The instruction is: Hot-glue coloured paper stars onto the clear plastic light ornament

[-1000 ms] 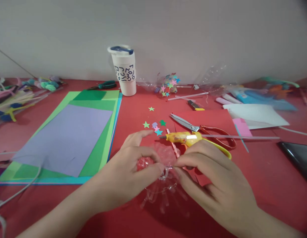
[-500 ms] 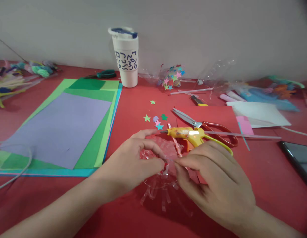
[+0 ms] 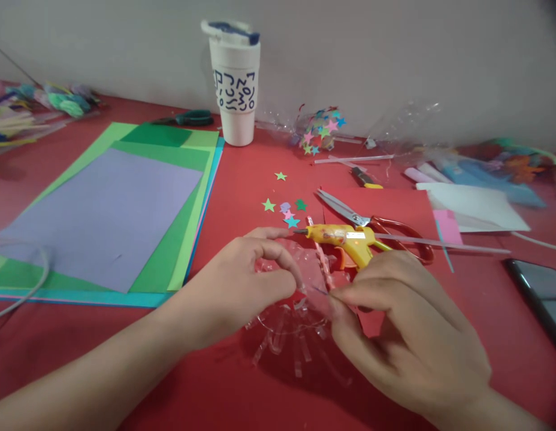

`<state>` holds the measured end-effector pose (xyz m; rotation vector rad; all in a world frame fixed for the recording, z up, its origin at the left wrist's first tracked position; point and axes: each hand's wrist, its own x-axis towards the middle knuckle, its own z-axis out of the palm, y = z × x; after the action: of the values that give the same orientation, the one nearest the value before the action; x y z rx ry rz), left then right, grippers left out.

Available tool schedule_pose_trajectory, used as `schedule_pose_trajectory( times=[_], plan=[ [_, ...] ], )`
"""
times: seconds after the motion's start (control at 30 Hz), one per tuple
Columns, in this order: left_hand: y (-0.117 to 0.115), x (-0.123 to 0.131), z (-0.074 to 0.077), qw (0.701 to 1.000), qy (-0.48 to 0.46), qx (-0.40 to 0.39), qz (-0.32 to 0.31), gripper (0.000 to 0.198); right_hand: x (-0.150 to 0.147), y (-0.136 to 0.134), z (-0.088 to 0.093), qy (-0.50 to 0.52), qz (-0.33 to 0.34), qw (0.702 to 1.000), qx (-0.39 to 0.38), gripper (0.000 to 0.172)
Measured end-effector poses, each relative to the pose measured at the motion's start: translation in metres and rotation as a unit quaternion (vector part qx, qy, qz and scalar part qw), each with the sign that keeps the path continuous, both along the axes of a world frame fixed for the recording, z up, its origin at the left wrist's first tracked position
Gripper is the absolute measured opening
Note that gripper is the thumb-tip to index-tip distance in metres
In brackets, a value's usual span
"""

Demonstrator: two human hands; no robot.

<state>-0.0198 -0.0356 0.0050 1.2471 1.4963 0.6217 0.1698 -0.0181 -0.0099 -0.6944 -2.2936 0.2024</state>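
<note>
Red tabletop [image 3: 242, 398], roomy before plastic piece [image 3: 310, 311], paper edge [image 3: 181, 263] near left hand [image 3: 246, 284].

Right hand [image 3: 408, 326] drawn farther from left hand [image 3: 242, 281], toward the tabletop's [image 3: 206, 389] right side, pinched thin strand [image 3: 320, 291] now seemingly clear of the left hand.

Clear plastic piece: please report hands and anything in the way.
Left hand at clear plastic piece. Right hand pinching thin sliver. Yellow glue gun close beyond.

Clr plastic pc [image 3: 289, 321], fringe [image 3: 298, 362] splayed nr side; thin dk strand [image 3: 320, 291], slanted.
</note>
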Motion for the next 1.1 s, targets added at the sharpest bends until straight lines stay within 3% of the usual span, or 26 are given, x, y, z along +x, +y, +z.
schedule_pose_trajectory(
  times=[0.27,0.63,0.93,1.1],
  plan=[
    [-0.002,0.001,0.009,1.0,-0.009,0.006,0.01,0.006,0.0,-0.001,0.003,0.07,-0.003,0.994,-0.081,0.018],
    [0.002,0.001,0.005,0.997,-0.065,-0.026,0.031,0.006,-0.008,0.006,0.001,0.054,-0.032,0.998,-0.023,0.019],
    [0.0,-0.004,-0.004,0.975,-0.218,-0.036,0.002,0.008,-0.008,0.007,0.0,0.018,-0.038,0.999,-0.011,0.018],
    [0.001,-0.004,-0.006,0.969,-0.24,-0.052,-0.001,0.009,-0.004,0.01,-0.001,-0.011,-0.016,0.999,0.033,0.017]
  ],
)
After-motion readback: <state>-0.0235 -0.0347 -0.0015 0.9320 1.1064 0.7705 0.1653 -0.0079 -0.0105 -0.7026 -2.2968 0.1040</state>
